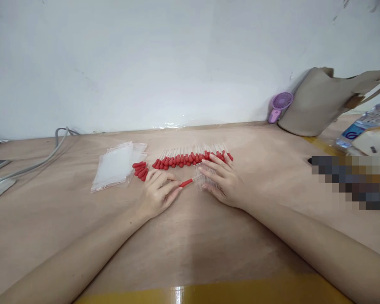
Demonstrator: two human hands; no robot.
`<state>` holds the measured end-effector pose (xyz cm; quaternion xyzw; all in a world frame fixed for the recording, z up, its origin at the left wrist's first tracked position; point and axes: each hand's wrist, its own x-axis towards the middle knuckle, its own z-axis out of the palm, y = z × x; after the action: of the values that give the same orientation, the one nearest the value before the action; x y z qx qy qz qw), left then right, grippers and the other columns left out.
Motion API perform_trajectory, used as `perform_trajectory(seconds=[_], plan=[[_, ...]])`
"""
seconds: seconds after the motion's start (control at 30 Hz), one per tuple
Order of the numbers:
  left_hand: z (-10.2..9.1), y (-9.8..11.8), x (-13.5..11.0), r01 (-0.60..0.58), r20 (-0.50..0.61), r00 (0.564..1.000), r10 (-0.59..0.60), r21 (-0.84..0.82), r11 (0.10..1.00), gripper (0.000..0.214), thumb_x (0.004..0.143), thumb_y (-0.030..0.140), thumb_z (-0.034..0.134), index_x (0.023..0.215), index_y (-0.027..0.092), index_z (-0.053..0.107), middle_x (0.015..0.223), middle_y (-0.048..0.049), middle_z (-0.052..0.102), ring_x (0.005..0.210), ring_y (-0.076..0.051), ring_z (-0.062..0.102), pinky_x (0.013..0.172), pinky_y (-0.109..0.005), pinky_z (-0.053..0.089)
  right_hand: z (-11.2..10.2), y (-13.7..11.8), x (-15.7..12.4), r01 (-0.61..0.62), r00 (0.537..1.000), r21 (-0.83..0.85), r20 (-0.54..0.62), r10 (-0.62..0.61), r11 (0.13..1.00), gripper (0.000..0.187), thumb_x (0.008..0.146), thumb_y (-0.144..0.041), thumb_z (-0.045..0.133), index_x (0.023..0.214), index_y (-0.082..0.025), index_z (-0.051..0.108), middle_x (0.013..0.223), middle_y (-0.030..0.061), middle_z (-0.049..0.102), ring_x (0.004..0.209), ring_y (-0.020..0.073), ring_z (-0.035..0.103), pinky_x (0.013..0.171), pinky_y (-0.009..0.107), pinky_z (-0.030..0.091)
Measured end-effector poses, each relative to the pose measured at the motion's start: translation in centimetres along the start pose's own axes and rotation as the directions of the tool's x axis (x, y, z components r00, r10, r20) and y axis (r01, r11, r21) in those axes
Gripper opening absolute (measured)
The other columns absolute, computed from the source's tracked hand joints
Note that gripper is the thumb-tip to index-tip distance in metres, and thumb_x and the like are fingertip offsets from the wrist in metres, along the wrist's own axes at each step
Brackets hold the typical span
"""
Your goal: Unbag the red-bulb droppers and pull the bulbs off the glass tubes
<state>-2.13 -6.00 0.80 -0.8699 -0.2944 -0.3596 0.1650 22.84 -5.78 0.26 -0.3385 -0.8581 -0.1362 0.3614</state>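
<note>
My left hand [158, 191] pinches the red bulb end of a glass dropper [187, 182], whose clear tube points right into a small clear plastic bag [205, 179]. My right hand [220, 179] lies on that bag with fingers stretched and holds it against the wooden table [190, 240]. Just beyond both hands lies a long row of droppers with red bulbs [190, 158]. A small bunch of red-bulbed droppers [140, 169] lies left of the row, near my left hand.
A stack of clear plastic bags [115, 166] lies at the left. Grey cables [44, 158] and flat devices sit at the far left. At the right stand a purple hand fan [280, 105], a beige bag [323, 101] and a water bottle [364, 124] by the white wall.
</note>
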Motion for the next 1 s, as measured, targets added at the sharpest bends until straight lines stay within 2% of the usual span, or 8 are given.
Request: perform_trajectory(seconds=[0.1, 0.23, 0.4, 0.47, 0.57, 0.67, 0.87, 1.0], plan=[[0.5, -0.4, -0.4, -0.028, -0.013, 1.0, 0.027, -0.049, 0.998, 0.014, 0.077, 0.021, 0.061, 0.091, 0.025, 0.062, 0.081, -0.0006, 0.062, 0.074, -0.015, 0.055, 0.074, -0.033, 0.041, 0.1, -0.3, 0.1, 0.048, 0.997, 0.032, 0.055, -0.049, 0.998, 0.028, 0.086, -0.032, 0.05, 0.11, -0.023, 0.059, 0.12, 0.0063, 0.057, 0.124, 0.0241, 0.039, 0.107, 0.053, 0.019], [0.5, -0.7, -0.6, -0.061, -0.015, 0.998, 0.059, -0.101, 0.993, 0.018, 0.078, 0.02, 0.06, 0.095, 0.026, 0.062, 0.083, -0.0015, 0.063, 0.074, -0.014, 0.056, 0.073, -0.033, 0.043, 0.2, -0.3, 0.2, 0.067, 0.996, 0.063, 0.056, -0.071, 0.996, 0.02, 0.086, -0.03, 0.05, 0.099, -0.023, 0.064, 0.111, 0.0044, 0.063, 0.122, 0.0229, 0.043, 0.108, 0.053, 0.017], [0.0, 0.4, 0.2, 0.017, 0.072, 0.997, 0.0, -0.226, 0.974, 0.036, 0.077, 0.024, 0.061, 0.112, 0.022, 0.054, 0.106, -0.0072, 0.059, 0.097, -0.02, 0.054, 0.086, -0.038, 0.044, 0.4, -0.6, 0.3, 0.088, 0.994, 0.108, 0.055, -0.094, 0.99, 0.017, 0.086, -0.026, 0.05, 0.09, -0.021, 0.066, 0.103, 0.0031, 0.066, 0.118, 0.0216, 0.047, 0.109, 0.052, 0.017], [0.2, 0.9, 0.6, 0.031, 0.129, 0.992, 0.007, -0.289, 0.957, 0.043, 0.077, 0.027, 0.061, 0.118, 0.02, 0.05, 0.109, -0.0084, 0.057, 0.1, -0.02, 0.053, 0.087, -0.037, 0.045, 0.6, -1.0, 0.4, 0.093, 0.994, 0.115, 0.045, -0.099, 0.989, 0.017, 0.086, -0.026, 0.051, 0.091, -0.02, 0.066, 0.101, 0.0032, 0.066, 0.116, 0.0216, 0.048, 0.108, 0.052, 0.019], [0.8, 1.4, 0.9, 0.052, 0.196, 0.981, 0.014, -0.328, 0.943, 0.028, 0.082, 0.024, 0.056, 0.11, 0.018, 0.055, 0.1, -0.0064, 0.061, 0.092, -0.016, 0.057, 0.082, -0.031, 0.048, 0.9, -1.4, 0.6, 0.108, 0.993, 0.126, 0.025, -0.112, 0.986, 0.018, 0.085, -0.026, 0.05, 0.093, -0.021, 0.065, 0.098, 0.0034, 0.066, 0.113, 0.0212, 0.051, 0.108, 0.051, 0.023], [1.2, 1.5, 0.8, 0.07, 0.196, 0.981, -0.008, -0.308, 0.949, 0.017, 0.085, 0.021, 0.051, 0.099, 0.017, 0.058, 0.091, -0.005, 0.065, 0.084, -0.015, 0.06, 0.077, -0.028, 0.05, 0.9, -1.6, 0.7, 0.104, 0.994, 0.135, 0.022, -0.108, 0.985, 0.018, 0.086, -0.027, 0.05, 0.091, -0.021, 0.065, 0.095, 0.0032, 0.067, 0.109, 0.0205, 0.053, 0.107, 0.05, 0.024], [1.5, 1.6, 0.4, 0.036, 0.121, 0.993, -0.004, -0.263, 0.964, 0.016, 0.085, 0.021, 0.052, 0.099, 0.017, 0.057, 0.09, -0.0039, 0.068, 0.079, -0.014, 0.064, 0.072, -0.025, 0.052, 1.3, -1.4, 0.7, 0.106, 0.993, 0.198, 0.029, -0.114, 0.974, 0.022, 0.085, -0.031, 0.052, 0.098, -0.019, 0.064, 0.099, 0.0042, 0.068, 0.111, 0.0221, 0.053, 0.106, 0.052, 0.026], [1.4, 1.7, 0.4, 0.026, 0.152, 0.988, 0.016, -0.272, 0.962, 0.016, 0.086, 0.023, 0.05, 0.099, 0.017, 0.057, 0.094, -0.0046, 0.067, 0.084, -0.015, 0.064, 0.076, -0.025, 0.052, 1.7, -1.3, 0.5, 0.137, 0.989, 0.267, 0.019, -0.148, 0.954, 0.021, 0.087, -0.023, 0.048, 0.102, -0.018, 0.062, 0.101, 0.0038, 0.067, 0.113, 0.0195, 0.052, 0.104, 0.045, 0.034]])
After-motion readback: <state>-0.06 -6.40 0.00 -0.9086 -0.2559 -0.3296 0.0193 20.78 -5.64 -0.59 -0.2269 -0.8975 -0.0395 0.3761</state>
